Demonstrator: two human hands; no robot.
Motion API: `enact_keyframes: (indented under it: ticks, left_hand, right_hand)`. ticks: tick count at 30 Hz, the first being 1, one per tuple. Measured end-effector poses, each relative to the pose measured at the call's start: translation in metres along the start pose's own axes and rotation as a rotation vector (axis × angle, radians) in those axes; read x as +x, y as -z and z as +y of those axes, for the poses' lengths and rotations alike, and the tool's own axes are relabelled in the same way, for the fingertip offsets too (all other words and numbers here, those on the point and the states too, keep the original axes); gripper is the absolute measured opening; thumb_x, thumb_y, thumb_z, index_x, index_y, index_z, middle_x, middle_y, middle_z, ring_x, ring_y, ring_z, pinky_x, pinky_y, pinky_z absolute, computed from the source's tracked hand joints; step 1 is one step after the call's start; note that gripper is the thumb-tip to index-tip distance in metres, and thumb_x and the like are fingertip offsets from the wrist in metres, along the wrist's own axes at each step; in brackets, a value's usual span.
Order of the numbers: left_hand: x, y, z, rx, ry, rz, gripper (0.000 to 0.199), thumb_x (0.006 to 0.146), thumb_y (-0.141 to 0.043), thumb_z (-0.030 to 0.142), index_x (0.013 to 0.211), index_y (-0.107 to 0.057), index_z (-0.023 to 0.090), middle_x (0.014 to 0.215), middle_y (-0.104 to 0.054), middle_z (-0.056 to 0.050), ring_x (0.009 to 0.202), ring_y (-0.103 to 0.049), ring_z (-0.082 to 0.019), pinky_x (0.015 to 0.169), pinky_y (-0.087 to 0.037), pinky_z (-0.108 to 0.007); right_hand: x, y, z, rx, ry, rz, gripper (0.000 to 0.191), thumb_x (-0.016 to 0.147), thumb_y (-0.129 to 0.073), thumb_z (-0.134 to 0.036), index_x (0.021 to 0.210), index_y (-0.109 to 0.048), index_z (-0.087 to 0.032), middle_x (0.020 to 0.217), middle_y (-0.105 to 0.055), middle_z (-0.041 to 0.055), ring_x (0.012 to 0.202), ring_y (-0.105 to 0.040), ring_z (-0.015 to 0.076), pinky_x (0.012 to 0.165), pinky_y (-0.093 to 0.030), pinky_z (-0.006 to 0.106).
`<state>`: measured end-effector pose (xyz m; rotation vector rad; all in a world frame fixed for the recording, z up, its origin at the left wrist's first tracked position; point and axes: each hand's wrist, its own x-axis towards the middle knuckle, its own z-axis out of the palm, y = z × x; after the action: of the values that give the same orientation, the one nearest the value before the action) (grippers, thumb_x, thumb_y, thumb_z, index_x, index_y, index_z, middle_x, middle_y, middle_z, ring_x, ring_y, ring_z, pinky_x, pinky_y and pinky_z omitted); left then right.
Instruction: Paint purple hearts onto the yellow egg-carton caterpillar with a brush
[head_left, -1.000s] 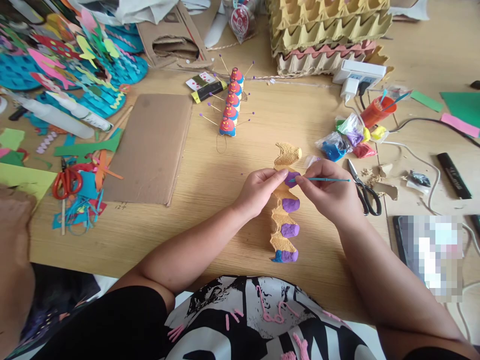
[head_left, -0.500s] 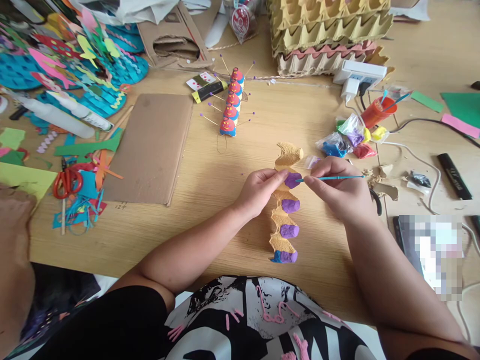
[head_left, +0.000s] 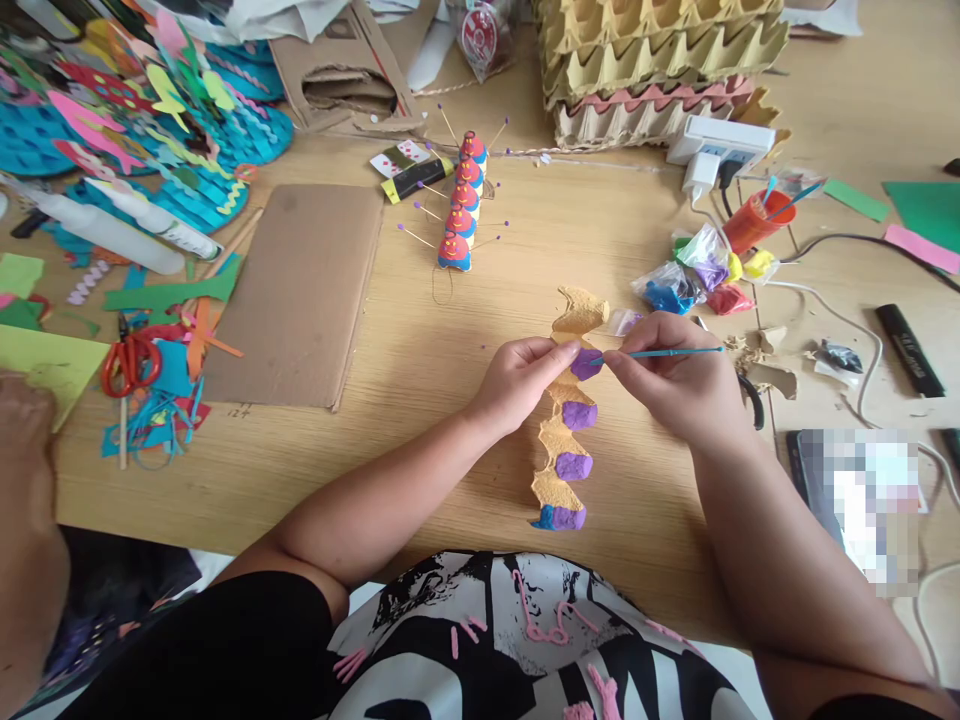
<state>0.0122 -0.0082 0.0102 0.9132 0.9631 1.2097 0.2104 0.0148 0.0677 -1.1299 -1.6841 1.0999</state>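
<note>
A yellow egg carton strip (head_left: 556, 440) runs lengthwise in front of me, with purple clay (head_left: 574, 466) on several of its cup tips. At the near end, a patch of blue clay (head_left: 546, 517) sits beside the purple. My left hand (head_left: 534, 375) pinches the strip near its upper part, thumb against the purple cup. In my right hand (head_left: 667, 372) is a thin blue stick (head_left: 679, 352), gripped between thumb and fingers, its tip touching that same purple cup. The strip's topmost cup (head_left: 581, 310) is bare yellow.
A finished-looking red and blue caterpillar (head_left: 466, 205) stands further back. Bags of coloured clay (head_left: 667, 290), an orange cup (head_left: 757, 222) and a power strip (head_left: 721, 140) lie right. Cardboard (head_left: 296, 300), red scissors (head_left: 131, 365) and another person's hand (head_left: 26, 420) are left; egg trays (head_left: 660, 70) stack behind.
The strip's near end has swung slightly left. Both hands keep their hold, and the stick's tip stays at the same purple cup.
</note>
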Motion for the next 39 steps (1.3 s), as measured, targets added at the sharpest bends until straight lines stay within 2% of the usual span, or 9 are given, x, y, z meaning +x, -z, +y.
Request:
enact_keyframes:
  ticks: [6, 13, 18, 24, 28, 39]
  left_hand:
    - [-0.001, 0.001, 0.000, 0.056, -0.016, 0.010, 0.057, 0.088, -0.089, 0.079, 0.079, -0.088, 0.023, 0.075, -0.079, -0.003, 0.070, -0.068, -0.016, 0.069, -0.054, -0.032]
    - [-0.001, 0.001, -0.003, 0.036, -0.010, 0.016, 0.054, 0.088, -0.091, 0.078, 0.084, -0.090, 0.023, 0.085, -0.086, -0.006, 0.083, -0.077, -0.020, 0.080, -0.061, -0.034]
    - [-0.001, 0.001, -0.002, 0.011, -0.032, -0.005, 0.052, 0.091, -0.090, 0.075, 0.086, -0.090, 0.023, 0.086, -0.086, -0.006, 0.088, -0.081, -0.021, 0.086, -0.064, -0.035]
    - [-0.001, 0.001, -0.002, 0.012, -0.013, -0.008, 0.052, 0.090, -0.090, 0.075, 0.085, -0.089, 0.024, 0.084, -0.085, -0.006, 0.087, -0.081, -0.021, 0.087, -0.063, -0.036]
    - [-0.002, 0.003, -0.004, 0.026, -0.025, -0.014, 0.051, 0.092, -0.089, 0.074, 0.088, -0.091, 0.023, 0.085, -0.085, -0.006, 0.084, -0.078, -0.019, 0.084, -0.061, -0.035]
    - [-0.004, 0.004, -0.006, 0.103, -0.030, 0.006, 0.046, 0.097, -0.086, 0.066, 0.083, -0.087, 0.022, 0.083, -0.079, -0.005, 0.081, -0.069, -0.018, 0.078, -0.053, -0.033]
  right_hand:
    - [0.000, 0.000, 0.004, -0.027, -0.014, 0.012, 0.051, 0.088, -0.101, -0.059, 0.075, -0.063, -0.027, 0.063, -0.054, -0.0038, 0.054, -0.043, 0.0125, 0.047, -0.031, 0.031]
    - [0.003, 0.001, -0.001, 0.069, -0.030, -0.047, 0.058, 0.083, -0.101, -0.070, 0.072, -0.065, -0.026, 0.068, -0.061, -0.0015, 0.057, -0.049, 0.0133, 0.049, -0.036, 0.031]
    - [-0.001, -0.005, 0.001, 0.042, -0.045, -0.021, 0.054, 0.084, -0.102, -0.063, 0.074, -0.065, -0.026, 0.068, -0.060, -0.0026, 0.054, -0.043, 0.0115, 0.046, -0.029, 0.030]
    - [-0.002, -0.008, 0.004, -0.007, -0.030, 0.044, 0.053, 0.086, -0.101, -0.058, 0.074, -0.062, -0.025, 0.069, -0.058, -0.0022, 0.057, -0.046, 0.0120, 0.049, -0.031, 0.031]
    - [-0.003, -0.009, 0.003, -0.036, -0.025, 0.058, 0.047, 0.089, -0.098, -0.049, 0.073, -0.061, -0.025, 0.065, -0.055, -0.0035, 0.058, -0.043, 0.0115, 0.051, -0.030, 0.031]
    - [-0.001, -0.011, 0.000, 0.095, -0.205, 0.058, 0.033, 0.086, -0.089, -0.027, 0.071, -0.060, -0.024, 0.061, -0.053, -0.0060, 0.053, -0.038, 0.0087, 0.051, -0.022, 0.029]
